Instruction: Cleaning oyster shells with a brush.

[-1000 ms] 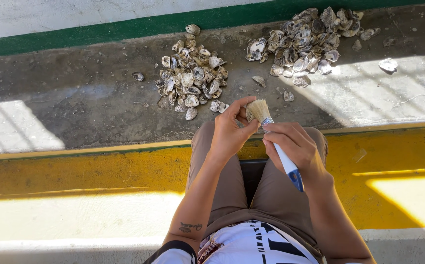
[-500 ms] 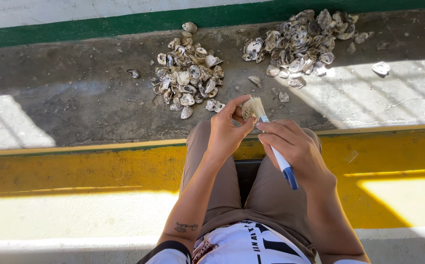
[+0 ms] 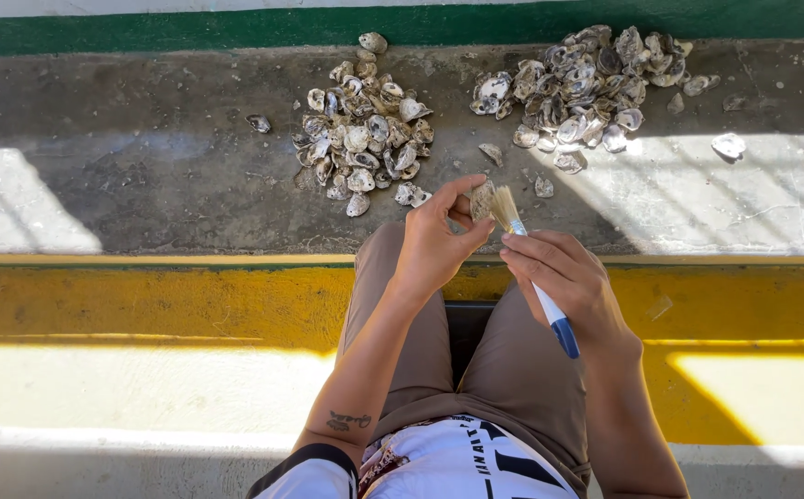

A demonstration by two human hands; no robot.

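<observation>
Looks like an outdoor work spot, maybe a dock or a shellfish yard. Rough concrete floor [image 3: 143,185] with hard sun and railing-like shadows across it, a yellow painted curb [image 3: 143,300] and a green stripe [image 3: 189,30] along the far edge. Two shell piles [image 3: 365,139] [image 3: 587,88] sit right on the bare ground, no desk anywhere.

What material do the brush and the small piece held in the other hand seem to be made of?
Brush: pale bristles, probably natural hair or a synthetic look-alike; the white handle with its glossy blue end looks like plastic or painted wood.
Held piece: a rough, chalky grey-white shell, matt, like the oyster shells piled on the ground.
</observation>
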